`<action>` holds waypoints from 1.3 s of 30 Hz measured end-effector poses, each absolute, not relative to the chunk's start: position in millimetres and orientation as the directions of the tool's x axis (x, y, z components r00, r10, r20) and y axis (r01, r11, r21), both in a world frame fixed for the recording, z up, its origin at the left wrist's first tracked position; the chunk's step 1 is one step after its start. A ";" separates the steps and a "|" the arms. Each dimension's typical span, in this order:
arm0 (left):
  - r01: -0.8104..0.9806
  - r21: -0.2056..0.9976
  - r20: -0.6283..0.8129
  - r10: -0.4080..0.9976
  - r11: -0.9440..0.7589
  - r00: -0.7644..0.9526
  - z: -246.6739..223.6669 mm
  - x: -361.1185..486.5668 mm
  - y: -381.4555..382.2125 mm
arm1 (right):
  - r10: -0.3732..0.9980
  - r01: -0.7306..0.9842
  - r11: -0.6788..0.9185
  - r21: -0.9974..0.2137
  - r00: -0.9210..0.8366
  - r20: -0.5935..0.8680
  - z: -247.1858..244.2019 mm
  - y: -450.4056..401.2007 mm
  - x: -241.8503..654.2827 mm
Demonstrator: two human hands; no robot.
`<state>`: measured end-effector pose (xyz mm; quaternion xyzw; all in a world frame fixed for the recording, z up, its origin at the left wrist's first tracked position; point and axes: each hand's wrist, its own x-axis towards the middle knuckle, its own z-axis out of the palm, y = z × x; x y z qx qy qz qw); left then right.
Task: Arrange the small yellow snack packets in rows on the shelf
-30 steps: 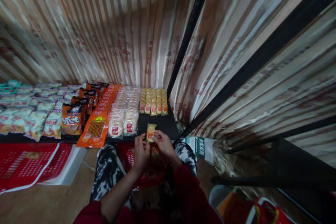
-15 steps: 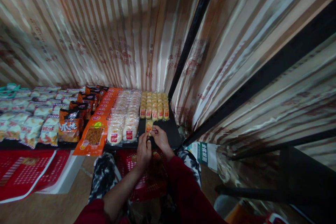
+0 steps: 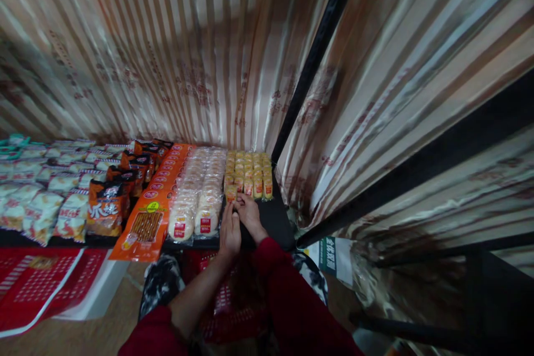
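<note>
A small yellow wrapped snack cake (image 3: 231, 193) with a red-orange label is at the front left corner of a block of matching wrapped cakes (image 3: 257, 186) on the black shelf. My right hand (image 3: 249, 214) is closed, its thumb and fingertips pinching at the lower right of that cake. My left hand (image 3: 230, 232) has its fingers pressed together, the tips at the cake's lower edge; the fingers partly hide the contact. Left of them lie two columns of round white wrapped cakes (image 3: 207, 217).
An orange snack bag (image 3: 144, 225) overhangs the shelf (image 3: 275, 225) edge. Further left stand dark-orange bags (image 3: 106, 208) and rows of white bags (image 3: 41, 214). Red baskets (image 3: 45, 283) sit below, one between my knees. A black post (image 3: 317, 55) and striped sheeting rise behind.
Both hands have moved the small cake away from me and slightly left, from apart in front of the block to against its front left corner. The view has shifted slightly.
</note>
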<state>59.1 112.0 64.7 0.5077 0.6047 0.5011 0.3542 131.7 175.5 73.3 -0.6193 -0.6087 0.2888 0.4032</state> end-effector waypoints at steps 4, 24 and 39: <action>0.223 0.975 0.054 0.965 0.004 -0.255 62.2 59.0 118.5 | 0.988 0.565 0.040 -0.824 0.098 0.115 75.6 179.3 126.7; 0.193 0.981 0.052 0.968 -0.004 -0.244 53.1 56.3 133.8 | 0.990 0.605 0.065 -0.794 0.062 0.129 72.5 190.0 120.9; 0.181 0.983 0.046 0.962 0.003 -0.268 58.5 61.2 137.9 | 0.993 0.394 0.102 -0.914 0.007 0.114 62.3 180.3 125.5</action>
